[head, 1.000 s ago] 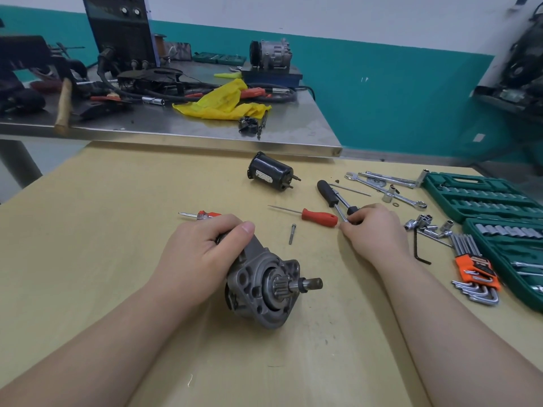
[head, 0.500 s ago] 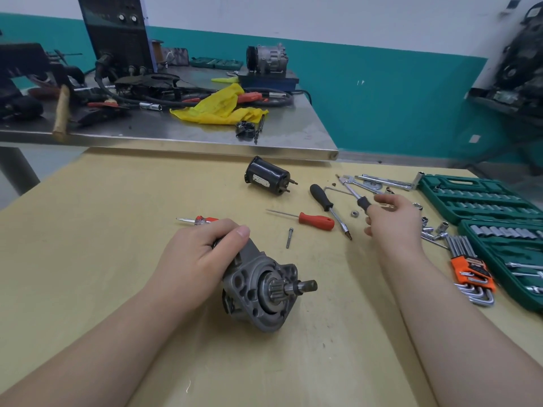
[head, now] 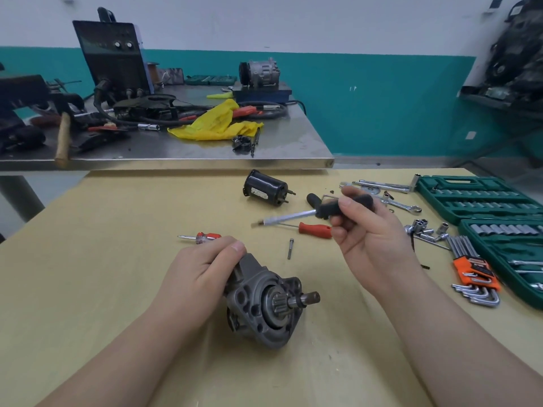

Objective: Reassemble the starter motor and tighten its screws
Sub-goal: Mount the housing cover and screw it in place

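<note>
Left hand (head: 202, 271) grips grey cast-metal starter housing (head: 264, 301) | right hand (head: 364, 230) now pinches black-handled steel screwdriver (head: 326, 210), lifted off tan tabletop (head: 117, 259) | I judge screw-tightening next.

Black-handled screwdriver (head: 323, 211) now raised in right hand (head: 370, 230).

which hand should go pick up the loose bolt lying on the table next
Probably neither is free: the left hand grips the starter housing, and the right hand holds a black-handled screwdriver. The right is nearer the bolt.
</note>
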